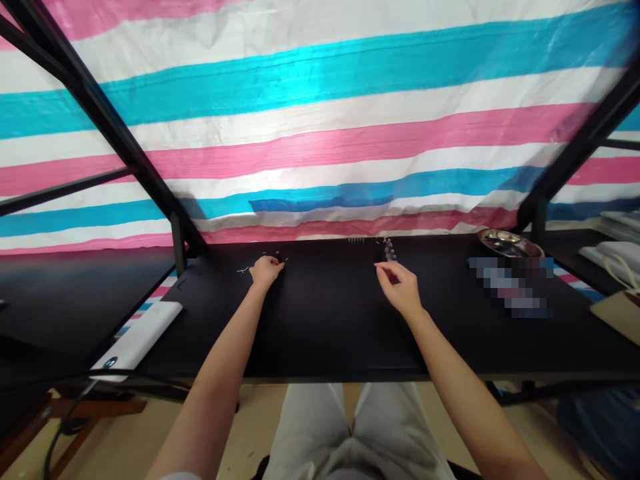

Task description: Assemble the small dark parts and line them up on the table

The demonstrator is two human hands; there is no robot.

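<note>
My left hand (267, 271) is low over the black table, its fingers drawn together in a pinch. A small dark piece (279, 256) is at its fingertips, too small to name, and I cannot tell whether it is held. Thin white bits (243, 270) lie just left of that hand. My right hand (401, 287) has thumb and index finger pinched together; anything between them is too small to see. Right behind it lies a cluster of small clear beads (389, 250). A row of small pale pieces (356, 240) sits at the table's back edge.
The black table (325, 333) has a white power strip or box (143, 337) with a cable on its left. At right are a shiny metal dish (510, 243) and a blurred-out item (513, 288). Black frame bars (95, 100) slant up before a striped sheet (320, 80).
</note>
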